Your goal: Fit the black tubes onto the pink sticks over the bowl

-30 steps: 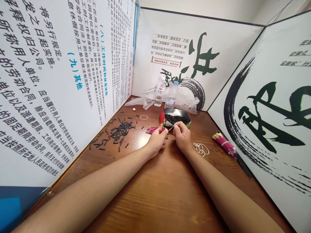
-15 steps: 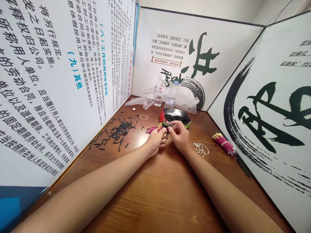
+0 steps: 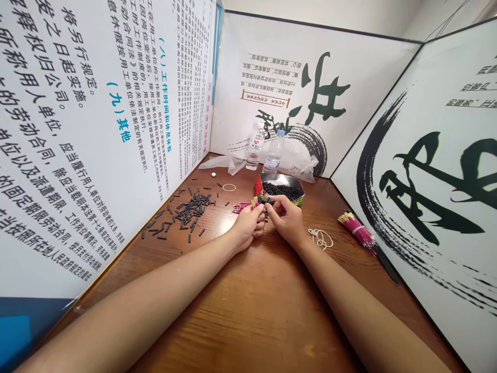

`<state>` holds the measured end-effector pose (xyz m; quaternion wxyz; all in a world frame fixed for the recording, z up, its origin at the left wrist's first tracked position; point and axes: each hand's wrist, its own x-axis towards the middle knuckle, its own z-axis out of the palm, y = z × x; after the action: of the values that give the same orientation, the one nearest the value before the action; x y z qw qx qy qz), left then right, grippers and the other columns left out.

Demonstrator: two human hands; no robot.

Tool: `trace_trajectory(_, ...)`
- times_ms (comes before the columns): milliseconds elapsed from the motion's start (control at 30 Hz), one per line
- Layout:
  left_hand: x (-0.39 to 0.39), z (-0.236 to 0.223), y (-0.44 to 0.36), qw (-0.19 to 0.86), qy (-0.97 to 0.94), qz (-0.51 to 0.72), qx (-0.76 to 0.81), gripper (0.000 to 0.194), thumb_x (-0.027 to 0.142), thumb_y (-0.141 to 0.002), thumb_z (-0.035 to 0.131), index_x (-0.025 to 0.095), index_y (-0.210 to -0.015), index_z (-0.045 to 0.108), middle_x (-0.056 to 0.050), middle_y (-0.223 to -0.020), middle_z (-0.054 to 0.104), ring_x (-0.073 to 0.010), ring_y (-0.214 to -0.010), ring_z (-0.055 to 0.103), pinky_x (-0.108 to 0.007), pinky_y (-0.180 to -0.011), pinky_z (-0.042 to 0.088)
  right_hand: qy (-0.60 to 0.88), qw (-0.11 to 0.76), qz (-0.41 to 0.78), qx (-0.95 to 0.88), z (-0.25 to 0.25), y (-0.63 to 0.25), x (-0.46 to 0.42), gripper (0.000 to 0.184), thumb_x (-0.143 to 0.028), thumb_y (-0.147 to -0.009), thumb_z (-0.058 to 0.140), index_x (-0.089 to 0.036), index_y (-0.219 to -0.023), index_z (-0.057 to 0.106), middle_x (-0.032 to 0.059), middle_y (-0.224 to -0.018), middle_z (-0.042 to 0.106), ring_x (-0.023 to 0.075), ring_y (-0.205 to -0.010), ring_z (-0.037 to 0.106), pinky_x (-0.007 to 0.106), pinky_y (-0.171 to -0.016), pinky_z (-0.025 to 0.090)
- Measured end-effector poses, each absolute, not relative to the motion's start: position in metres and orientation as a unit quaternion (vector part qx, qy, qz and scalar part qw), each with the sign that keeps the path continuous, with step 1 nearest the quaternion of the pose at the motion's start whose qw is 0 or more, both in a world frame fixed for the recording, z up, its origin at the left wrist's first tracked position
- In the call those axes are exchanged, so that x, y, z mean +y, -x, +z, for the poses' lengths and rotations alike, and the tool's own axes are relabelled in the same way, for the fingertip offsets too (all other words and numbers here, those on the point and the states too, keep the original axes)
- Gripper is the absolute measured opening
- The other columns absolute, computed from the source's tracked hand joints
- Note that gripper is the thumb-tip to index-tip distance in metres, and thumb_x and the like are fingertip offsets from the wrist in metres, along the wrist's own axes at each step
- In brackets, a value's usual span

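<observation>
My left hand (image 3: 249, 226) is closed in a loose fist, thumb on top, over the table in front of an open box. Beside its thumb a bundle of thin pink wires (image 3: 241, 207) with gold tips shows, partly covered by the hand. My right hand (image 3: 286, 218) pinches with thumb and forefinger, close against the left fingertips. Whatever is between the fingers of either hand is too small to make out. Right behind them, the box (image 3: 298, 199) has a red side and holds many small black tubes (image 3: 282, 191).
Loose black tubes (image 3: 191, 211) lie scattered at the left. White rubber bands (image 3: 320, 239) and a tied pink wire bundle (image 3: 357, 228) are on the right. Two water bottles (image 3: 274, 153) and plastic bags stand or lie at the back. Printed panels (image 3: 272, 31) enclose the table (image 3: 248, 305).
My right fingers have shifted very slightly at the pinch. Both hands stay together in the same place, and the things on the table lie as before.
</observation>
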<state>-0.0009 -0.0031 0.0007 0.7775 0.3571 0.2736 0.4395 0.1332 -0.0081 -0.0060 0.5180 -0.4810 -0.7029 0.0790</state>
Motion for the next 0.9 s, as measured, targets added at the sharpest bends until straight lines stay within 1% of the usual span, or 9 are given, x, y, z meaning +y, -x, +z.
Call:
trace_trajectory(200, -0.0026, -0.0009, 0.0011, 0.775, -0.361, 0.441, 0.273, 0.027, 0.035, -0.083, 0.061, 0.020, -0.076, 0.040, 0.010, -0.055, 0.025, -0.0023, -0.038, 0.017, -0.014, -0.036, 0.012, 0.482, 0.493, 0.046, -0.723, -0.0054, -0.1354, -0.0082, 0.020, -0.033, -0.087, 0.056, -0.021, -0.103, 0.061, -0.0050, -0.062, 0.047, 0.0104, -0.054, 0.044, 0.023, -0.055, 0.037)
trace_trajectory(467, -0.0025, -0.0011, 0.0012, 0.772, -0.356, 0.446, 0.281, 0.027, 0.034, -0.084, 0.061, 0.020, -0.076, 0.039, 0.011, -0.056, 0.023, -0.0021, -0.038, 0.016, -0.014, -0.036, 0.013, 0.478, 0.486, 0.054, -0.730, -0.0052, -0.1352, -0.0069, 0.019, -0.034, -0.087, 0.057, -0.021, -0.100, 0.061, -0.0050, -0.061, 0.047, 0.0107, -0.052, 0.044, 0.024, -0.054, 0.036)
trace_trajectory(733, -0.0021, 0.0009, 0.0009, 0.775, -0.350, 0.443, 0.284, 0.022, 0.030, -0.087, 0.055, 0.020, -0.077, 0.039, 0.010, -0.055, 0.024, -0.0021, -0.037, 0.017, -0.014, -0.036, 0.013, 0.480, 0.483, 0.054, -0.730, -0.0053, -0.1345, -0.0069, 0.019, -0.036, -0.089, 0.055, -0.020, -0.098, 0.061, -0.0037, -0.063, 0.049, 0.0114, -0.054, 0.045, 0.025, -0.056, 0.037)
trace_trajectory(800, -0.0019, 0.0014, 0.0005, 0.776, -0.345, 0.445, 0.284, 0.023, 0.031, -0.086, 0.056, 0.020, -0.077, 0.038, 0.010, -0.055, 0.026, -0.0022, -0.037, 0.018, -0.014, -0.035, 0.013, 0.480, 0.482, 0.055, -0.731, -0.0049, -0.1340, -0.0078, 0.019, -0.035, -0.089, 0.055, -0.020, -0.099, 0.061, -0.0039, -0.062, 0.048, 0.0114, -0.054, 0.045, 0.025, -0.056, 0.037)
trace_trajectory(900, -0.0025, 0.0023, 0.0001, 0.780, -0.339, 0.444, 0.283, 0.023, 0.031, -0.086, 0.056, 0.020, -0.077, 0.039, 0.010, -0.054, 0.028, -0.0023, -0.036, 0.019, -0.015, -0.035, 0.013, 0.478, 0.489, 0.062, -0.727, -0.0048, -0.1329, -0.0098, 0.022, -0.032, -0.090, 0.052, -0.020, -0.107, 0.059, -0.0046, -0.062, 0.047, 0.0111, -0.053, 0.044, 0.024, -0.055, 0.037)
